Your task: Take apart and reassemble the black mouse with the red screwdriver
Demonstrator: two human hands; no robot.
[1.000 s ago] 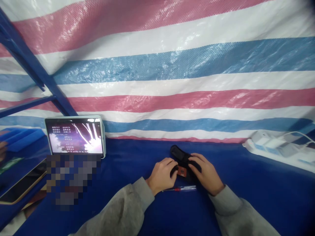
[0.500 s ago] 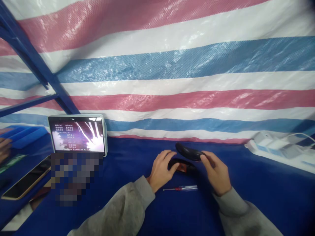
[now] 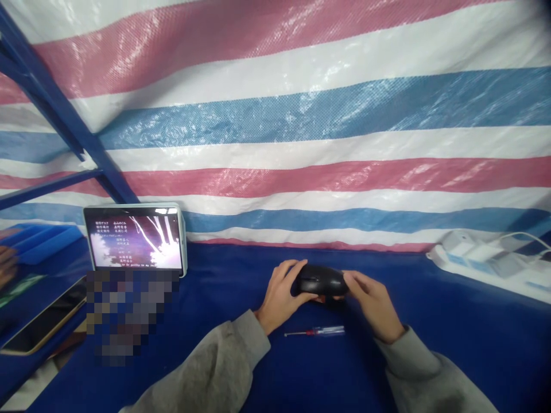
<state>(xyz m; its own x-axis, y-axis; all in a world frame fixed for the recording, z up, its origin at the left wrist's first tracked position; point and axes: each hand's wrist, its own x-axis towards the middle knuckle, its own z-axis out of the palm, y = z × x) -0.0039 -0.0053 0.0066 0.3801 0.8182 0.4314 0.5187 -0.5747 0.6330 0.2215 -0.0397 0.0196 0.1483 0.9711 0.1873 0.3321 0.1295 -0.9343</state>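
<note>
A black computer mouse's top cover [image 3: 322,280] lies over its lower half, and a bit of reddish circuit board [image 3: 321,299] shows below the cover's near edge. My left hand [image 3: 282,292] is wrapped round the left end of the mouse, thumb at the near side and fingers at the far side. Pinched at the right end is the cover, between the thumb and fingers of my right hand [image 3: 374,301]. A small screwdriver [image 3: 316,331] with a clear handle and red collar rests on the blue table, just nearer than the mouse.
A tablet [image 3: 135,238] playing a video stands at the left, with a phone [image 3: 45,315] beside it. Another person's hand [image 3: 6,261] is by a blue tray [image 3: 47,244] at far left. White power strips with cables [image 3: 491,264] lie at right. A striped sheet [image 3: 301,166] hangs behind.
My right hand has lowered the black cover leftward onto the mouse's lower half, hiding most of the reddish board. My left hand stays at the left end.
</note>
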